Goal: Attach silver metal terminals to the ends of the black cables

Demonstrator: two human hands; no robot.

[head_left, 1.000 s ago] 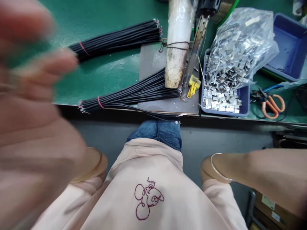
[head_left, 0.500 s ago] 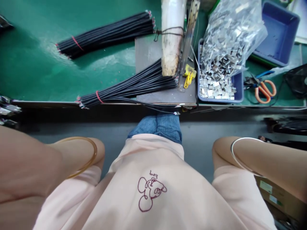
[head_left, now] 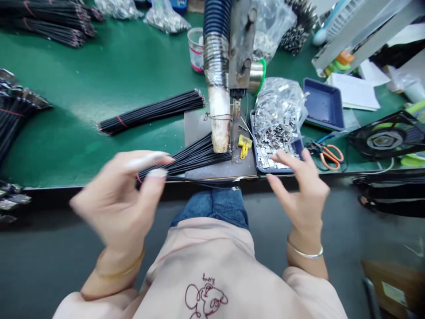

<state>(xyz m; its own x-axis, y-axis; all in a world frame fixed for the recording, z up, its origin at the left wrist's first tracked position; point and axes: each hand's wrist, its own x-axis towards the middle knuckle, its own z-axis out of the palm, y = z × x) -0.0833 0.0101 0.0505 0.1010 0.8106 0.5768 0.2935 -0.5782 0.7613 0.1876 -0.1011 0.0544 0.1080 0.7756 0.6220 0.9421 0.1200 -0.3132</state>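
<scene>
Black, thin cables gathered in a long bundle [head_left: 195, 157] lie along the near edge of the green worktop [head_left: 133, 66], their right ends on a flat grey board [head_left: 194, 128] beneath a white, brown-stained nozzle [head_left: 220, 119]. The left hand [head_left: 122, 195] appears in front of the bundle's left part, thumb and forefinger curved with a gap between their tips; nothing shows in its grasp, and whether it touches the cables cannot be told. The right hand [head_left: 303, 188], fingers spread well apart from the thumb, appears in front of the blue plastic bin [head_left: 297, 146]; nothing can be made out between its fingertips. Small silvery metal connectors [head_left: 265, 157] fill the bin's near part, with more in a clear plastic bag [head_left: 279, 99] resting on it. Farther back lies another banded black cable bundle [head_left: 152, 110]. Right of the bin are orange-handled cutters [head_left: 332, 157].
</scene>
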